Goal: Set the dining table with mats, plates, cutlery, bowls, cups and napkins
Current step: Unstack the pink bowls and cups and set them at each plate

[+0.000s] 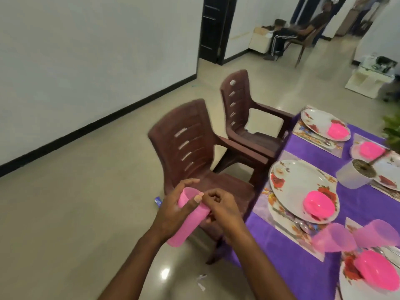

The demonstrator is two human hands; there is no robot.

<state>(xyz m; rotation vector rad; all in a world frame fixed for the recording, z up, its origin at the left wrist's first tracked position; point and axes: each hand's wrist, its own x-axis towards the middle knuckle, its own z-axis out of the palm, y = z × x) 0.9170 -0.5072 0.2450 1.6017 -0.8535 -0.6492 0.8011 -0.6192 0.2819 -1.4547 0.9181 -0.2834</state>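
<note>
A stack of pink plastic cups (187,220) is held tilted over the floor, left of the table. My left hand (173,210) wraps around the stack, thumb at its rim. My right hand (220,207) pinches the stack's upper end from the right. On the purple tablecloth (287,254) lie floral mats, each with a flowered white plate (300,185) and a pink bowl (318,205). Two translucent pink cups (334,238) (377,233) stand at the near places. Cutlery (303,227) lies beside the near plate.
Two brown plastic chairs (194,152) (249,113) stand along the table's left side. A grey pot (355,174) with a plant sits mid-table. A person sits on a chair (283,40) at the far end of the room. Scraps of paper (201,281) lie on the floor.
</note>
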